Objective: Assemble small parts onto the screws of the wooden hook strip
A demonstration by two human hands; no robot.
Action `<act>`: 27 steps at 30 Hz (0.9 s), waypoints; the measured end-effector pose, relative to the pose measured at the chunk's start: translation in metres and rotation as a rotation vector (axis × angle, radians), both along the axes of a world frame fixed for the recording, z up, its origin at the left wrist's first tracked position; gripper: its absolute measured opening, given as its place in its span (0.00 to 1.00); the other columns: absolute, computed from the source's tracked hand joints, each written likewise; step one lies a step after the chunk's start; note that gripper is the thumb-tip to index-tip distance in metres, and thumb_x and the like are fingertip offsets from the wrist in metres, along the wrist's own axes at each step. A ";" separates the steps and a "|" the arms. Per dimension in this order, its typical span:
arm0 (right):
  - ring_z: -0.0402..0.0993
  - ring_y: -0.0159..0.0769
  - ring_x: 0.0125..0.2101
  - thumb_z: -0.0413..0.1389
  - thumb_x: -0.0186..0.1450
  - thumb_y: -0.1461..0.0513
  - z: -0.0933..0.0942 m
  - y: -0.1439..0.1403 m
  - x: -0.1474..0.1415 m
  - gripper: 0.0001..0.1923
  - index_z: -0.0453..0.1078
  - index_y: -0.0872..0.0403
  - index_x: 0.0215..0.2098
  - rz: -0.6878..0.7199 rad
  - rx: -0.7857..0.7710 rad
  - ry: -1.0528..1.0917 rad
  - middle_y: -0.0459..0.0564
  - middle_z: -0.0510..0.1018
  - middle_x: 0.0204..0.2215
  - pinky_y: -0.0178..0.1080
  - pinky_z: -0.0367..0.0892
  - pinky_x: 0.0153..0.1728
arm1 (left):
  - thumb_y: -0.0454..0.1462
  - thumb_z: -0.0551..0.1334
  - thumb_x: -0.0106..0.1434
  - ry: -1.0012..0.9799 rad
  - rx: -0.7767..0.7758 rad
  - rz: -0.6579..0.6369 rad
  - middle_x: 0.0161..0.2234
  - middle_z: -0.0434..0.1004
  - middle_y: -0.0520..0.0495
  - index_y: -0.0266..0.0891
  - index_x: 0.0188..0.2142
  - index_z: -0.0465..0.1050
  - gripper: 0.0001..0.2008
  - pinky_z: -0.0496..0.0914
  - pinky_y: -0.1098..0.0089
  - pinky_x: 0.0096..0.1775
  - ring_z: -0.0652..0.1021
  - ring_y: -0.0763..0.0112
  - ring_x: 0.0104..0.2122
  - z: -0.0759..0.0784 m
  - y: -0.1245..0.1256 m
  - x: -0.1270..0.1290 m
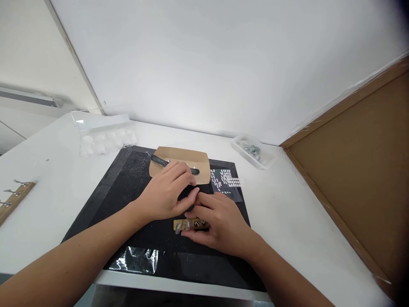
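- A white table (294, 221) meets the wall at the back.
- A black mat (128, 179) lies flat across its middle.
- A clear compartmented tray (102, 123) sits back left, by the mat's corner.
- A small white tray (244, 156) sits back right.
- A wooden strip (23, 194) with metal clips lies far left.

Two hands (174, 187) (223, 221) — two wooden strips (175, 223) (19, 199), one tan tray (179, 152), one black mat (191, 266)

The head camera looks forward and down, close over the table (287, 221), toward the wall (217, 72).
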State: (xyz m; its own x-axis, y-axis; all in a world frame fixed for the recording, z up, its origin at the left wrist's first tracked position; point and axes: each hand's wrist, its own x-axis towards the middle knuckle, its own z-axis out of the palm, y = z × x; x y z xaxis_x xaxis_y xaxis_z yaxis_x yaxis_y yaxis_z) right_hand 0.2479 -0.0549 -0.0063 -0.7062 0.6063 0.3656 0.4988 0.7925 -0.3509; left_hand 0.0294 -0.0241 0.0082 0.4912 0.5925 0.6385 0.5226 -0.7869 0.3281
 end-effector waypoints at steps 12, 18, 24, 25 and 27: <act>0.75 0.35 0.33 0.71 0.64 0.51 0.003 0.000 0.000 0.16 0.75 0.52 0.38 0.012 0.013 0.021 0.44 0.79 0.34 0.40 0.55 0.33 | 0.33 0.61 0.71 0.022 -0.013 0.014 0.39 0.74 0.42 0.37 0.41 0.71 0.01 0.72 0.58 0.46 0.72 0.59 0.42 -0.002 0.000 0.001; 0.73 0.34 0.31 0.70 0.65 0.52 0.004 0.000 0.000 0.15 0.74 0.53 0.37 0.023 0.053 0.038 0.44 0.79 0.33 0.40 0.54 0.32 | 0.33 0.61 0.71 0.032 -0.018 0.019 0.38 0.74 0.42 0.38 0.41 0.71 0.01 0.72 0.58 0.46 0.72 0.59 0.41 -0.002 0.000 0.001; 0.71 0.34 0.30 0.71 0.64 0.51 0.005 -0.001 0.001 0.16 0.75 0.52 0.36 0.046 0.057 0.033 0.43 0.76 0.31 0.41 0.53 0.32 | 0.32 0.60 0.70 0.024 -0.018 0.018 0.38 0.74 0.42 0.38 0.41 0.71 0.01 0.72 0.58 0.45 0.72 0.59 0.41 -0.002 0.000 0.001; 0.71 0.35 0.30 0.71 0.64 0.50 0.004 -0.001 0.001 0.16 0.75 0.51 0.37 0.049 0.046 0.026 0.43 0.76 0.31 0.41 0.53 0.32 | 0.32 0.60 0.70 0.024 -0.018 0.020 0.38 0.74 0.42 0.38 0.41 0.71 0.01 0.72 0.58 0.45 0.72 0.59 0.41 -0.002 0.000 0.001; 0.71 0.35 0.31 0.71 0.64 0.50 0.003 -0.001 0.001 0.15 0.76 0.51 0.37 0.051 0.023 0.006 0.43 0.77 0.32 0.41 0.53 0.32 | 0.32 0.60 0.70 0.029 -0.020 0.023 0.38 0.74 0.42 0.38 0.41 0.71 0.01 0.72 0.58 0.46 0.72 0.59 0.42 -0.002 0.000 0.001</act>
State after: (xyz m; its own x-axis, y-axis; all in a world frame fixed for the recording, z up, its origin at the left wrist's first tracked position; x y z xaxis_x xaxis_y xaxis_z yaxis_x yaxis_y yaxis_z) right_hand 0.2493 -0.0564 -0.0036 -0.7335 0.5614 0.3831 0.4558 0.8244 -0.3355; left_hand 0.0300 -0.0241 0.0058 0.4957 0.6163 0.6119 0.5502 -0.7680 0.3278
